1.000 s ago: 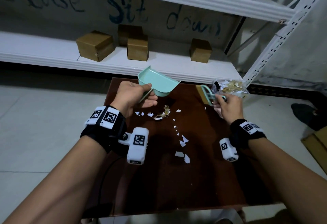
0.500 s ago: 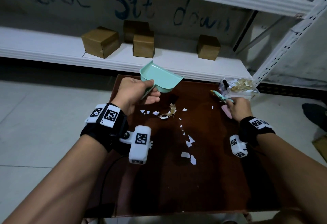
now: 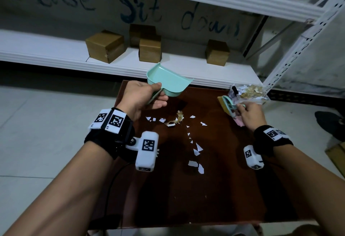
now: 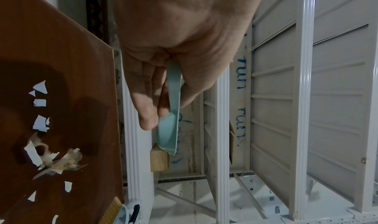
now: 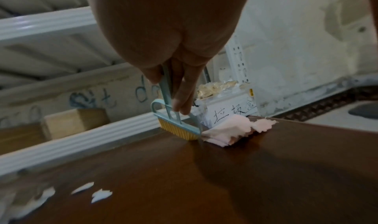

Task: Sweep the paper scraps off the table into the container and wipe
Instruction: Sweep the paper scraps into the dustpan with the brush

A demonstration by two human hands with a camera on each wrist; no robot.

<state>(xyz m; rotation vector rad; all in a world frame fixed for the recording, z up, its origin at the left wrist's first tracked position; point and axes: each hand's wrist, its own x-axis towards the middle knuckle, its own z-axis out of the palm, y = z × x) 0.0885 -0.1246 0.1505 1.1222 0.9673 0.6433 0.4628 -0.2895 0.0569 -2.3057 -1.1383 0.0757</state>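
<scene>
My left hand (image 3: 143,97) grips the handle of a mint-green dustpan (image 3: 168,82), held tilted in the air above the table's far left edge; the dustpan (image 4: 169,127) shows edge-on in the left wrist view. My right hand (image 3: 248,112) holds a small mint brush with yellow bristles (image 3: 226,104) at the far right; its bristles (image 5: 180,131) stand on the wood. White paper scraps (image 3: 196,150) and a beige crumpled bit (image 3: 176,119) lie across the brown table (image 3: 214,189). A clear container (image 3: 248,94) with scraps inside sits at the far right corner.
A pink cloth (image 5: 235,130) lies beside the brush, in front of the labelled container (image 5: 229,112). A white metal shelf (image 3: 65,54) behind the table carries several cardboard boxes (image 3: 105,46). Tiled floor lies to the left, and a shelf upright (image 3: 298,45) stands at the right.
My right hand has turned the brush so its bristles come down onto the table near the container. The left hand keeps the dustpan raised in nearly the same spot.
</scene>
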